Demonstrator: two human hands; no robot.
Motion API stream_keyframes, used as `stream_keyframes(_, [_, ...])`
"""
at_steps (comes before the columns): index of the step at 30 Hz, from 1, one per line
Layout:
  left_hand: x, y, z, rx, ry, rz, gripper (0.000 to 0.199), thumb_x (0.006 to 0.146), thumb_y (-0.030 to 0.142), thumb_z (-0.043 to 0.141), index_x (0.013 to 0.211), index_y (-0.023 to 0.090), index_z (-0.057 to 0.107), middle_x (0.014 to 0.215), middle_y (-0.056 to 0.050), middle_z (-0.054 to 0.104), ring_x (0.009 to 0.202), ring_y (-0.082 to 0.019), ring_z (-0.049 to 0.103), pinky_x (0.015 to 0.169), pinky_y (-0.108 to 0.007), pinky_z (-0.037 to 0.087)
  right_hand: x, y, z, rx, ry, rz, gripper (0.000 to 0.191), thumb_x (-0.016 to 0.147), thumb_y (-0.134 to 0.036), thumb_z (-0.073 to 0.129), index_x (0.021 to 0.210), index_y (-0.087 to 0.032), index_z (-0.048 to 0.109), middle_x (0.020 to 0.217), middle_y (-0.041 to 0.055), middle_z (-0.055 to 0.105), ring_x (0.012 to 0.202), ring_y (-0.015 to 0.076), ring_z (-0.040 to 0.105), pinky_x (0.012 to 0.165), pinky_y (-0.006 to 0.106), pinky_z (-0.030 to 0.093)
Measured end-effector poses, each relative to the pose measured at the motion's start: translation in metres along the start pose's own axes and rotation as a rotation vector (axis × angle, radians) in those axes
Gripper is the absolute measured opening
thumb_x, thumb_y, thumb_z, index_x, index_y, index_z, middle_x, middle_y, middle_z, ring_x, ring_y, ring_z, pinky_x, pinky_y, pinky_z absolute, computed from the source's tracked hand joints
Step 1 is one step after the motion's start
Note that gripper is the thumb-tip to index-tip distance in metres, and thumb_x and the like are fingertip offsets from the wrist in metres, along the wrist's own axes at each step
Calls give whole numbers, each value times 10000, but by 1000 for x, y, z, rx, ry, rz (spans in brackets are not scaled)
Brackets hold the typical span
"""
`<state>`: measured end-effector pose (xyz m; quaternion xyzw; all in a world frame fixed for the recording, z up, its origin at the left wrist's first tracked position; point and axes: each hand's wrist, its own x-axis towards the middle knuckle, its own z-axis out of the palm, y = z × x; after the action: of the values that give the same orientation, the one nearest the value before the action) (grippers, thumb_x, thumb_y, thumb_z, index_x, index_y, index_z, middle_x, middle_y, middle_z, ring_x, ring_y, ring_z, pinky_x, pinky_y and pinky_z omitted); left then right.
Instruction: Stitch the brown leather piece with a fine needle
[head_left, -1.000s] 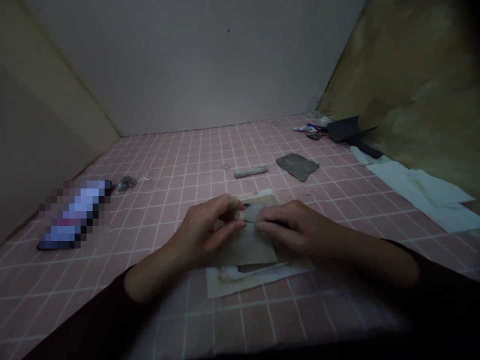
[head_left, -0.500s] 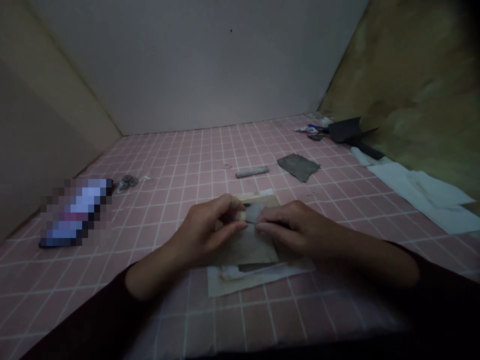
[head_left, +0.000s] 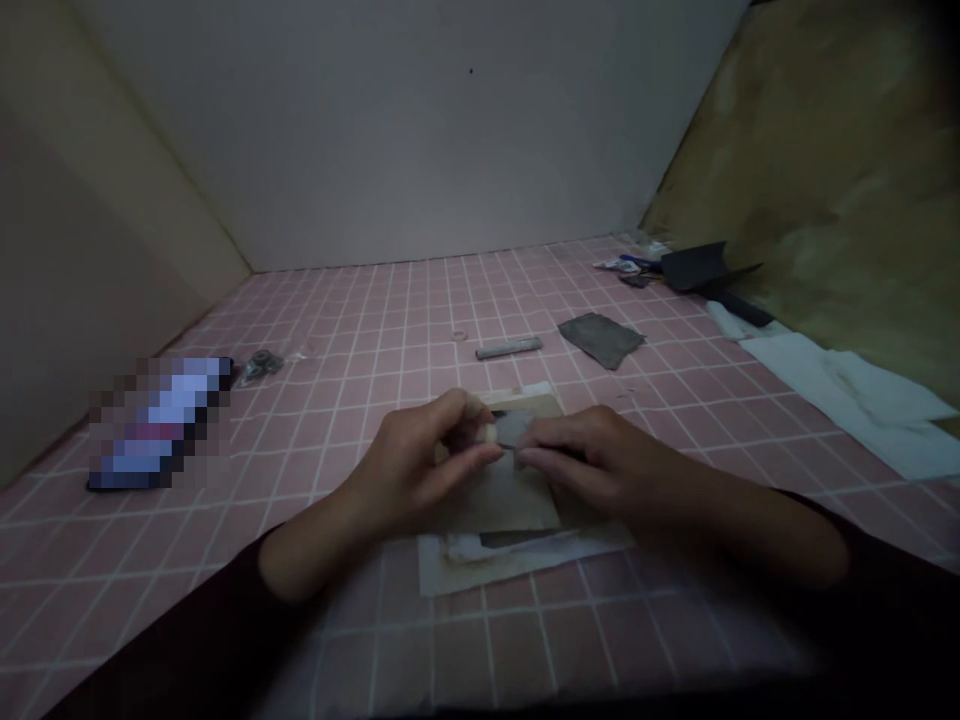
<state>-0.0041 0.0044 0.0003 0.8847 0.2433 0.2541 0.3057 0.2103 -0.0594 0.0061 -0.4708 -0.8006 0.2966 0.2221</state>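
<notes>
My left hand (head_left: 420, 450) is closed around a small pale piece (head_left: 490, 434), pinched at its fingertips. Right beside it, my right hand (head_left: 592, 455) pinches a thin grey sheet (head_left: 513, 427) between thumb and fingers; the sheet's left edge meets the pale piece. Both hands are just above a stack of worn papers (head_left: 517, 500), with a light sheet (head_left: 465, 580) at the bottom. Part of the pale piece is hidden by my left fingers.
On the pink checked cloth (head_left: 375, 360) lie a phone (head_left: 161, 425), a bag of small dark parts (head_left: 262, 365), a ring (head_left: 459, 336), a grey rod (head_left: 508, 348), dark sandpaper (head_left: 601, 340), a black dustpan-like object (head_left: 697, 270) and white paper (head_left: 847, 400).
The whole view has shifted slightly, so things appear a little farther right and lower. Both hands keep nearly the same pose over the papers.
</notes>
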Motion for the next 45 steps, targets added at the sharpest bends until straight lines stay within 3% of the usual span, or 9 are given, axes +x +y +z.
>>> stream_keyframes(4, [1, 2, -2, -104, -28, -143, 200, 888, 366, 561, 908, 167, 559, 708, 21, 586, 596, -89, 533, 541, -196, 401, -1, 6, 10, -235, 196, -87, 180, 912, -195, 435, 798, -150, 567, 718, 23, 554, 660, 132, 506, 622, 257, 351])
stream_keyframes(6, [1, 1, -1, -79, -20, -109, 181, 876, 343, 583, 919, 169, 554, 743, 15, 594, 640, -96, 550, 577, -201, 418, -2, 5, 10, -225, 170, -79, 190, 913, -200, 438, 764, -156, 548, 680, 6, 529, 628, 123, 490, 601, 252, 341])
stream_keyframes(11, [0, -3, 1, 5, -20, 33, 138, 881, 277, 575, 975, 179, 551, 844, -8, 603, 738, -118, 573, 670, -233, 453, -1, -1, 0, 12, -47, -4, 281, 932, -224, 433, 664, -168, 498, 585, -37, 468, 551, 93, 457, 545, 220, 327])
stream_keyframes(17, [2, -1, 3, -129, -25, -49, 163, 869, 256, 585, 1005, 172, 553, 862, -12, 603, 738, -113, 574, 663, -222, 468, -1, 6, 8, -238, 118, -29, 197, 907, -178, 429, 722, -171, 497, 639, -12, 495, 586, 115, 465, 577, 244, 324])
stream_keyframes(23, [2, 0, 7, -171, -21, -152, 158, 850, 276, 606, 961, 166, 578, 774, -3, 581, 667, -109, 528, 563, -202, 414, -4, 11, 13, -351, 115, -50, 114, 865, -155, 423, 808, -177, 519, 739, 46, 575, 659, 163, 536, 599, 262, 372])
stream_keyframes(29, [2, -1, 7, -203, -35, -196, 180, 854, 335, 608, 922, 171, 577, 717, 25, 548, 622, -94, 511, 549, -196, 406, -5, 11, 15, -392, 128, -39, 147, 837, -126, 410, 879, -159, 546, 789, 85, 584, 700, 197, 566, 608, 288, 404])
stream_keyframes(33, [1, -1, 5, -140, 13, -114, 168, 862, 299, 604, 967, 175, 562, 765, 22, 560, 667, -94, 531, 598, -202, 422, -4, 5, 11, -296, 127, -22, 153, 883, -169, 416, 798, -159, 543, 722, 48, 558, 653, 166, 531, 597, 278, 376])
stream_keyframes(38, [2, -3, 2, 5, -26, 19, 150, 862, 277, 601, 963, 168, 575, 803, 1, 592, 725, -120, 560, 645, -231, 429, -2, -3, -2, 16, -86, 48, 305, 945, -267, 421, 665, -174, 499, 585, -25, 479, 559, 108, 473, 544, 232, 346])
stream_keyframes(45, [3, -2, 3, -201, -62, -158, 192, 869, 345, 591, 887, 156, 561, 718, 17, 569, 617, -94, 519, 544, -195, 398, -5, 7, 13, -306, 154, -33, 132, 879, -160, 444, 828, -151, 566, 764, 49, 577, 689, 161, 534, 619, 274, 362])
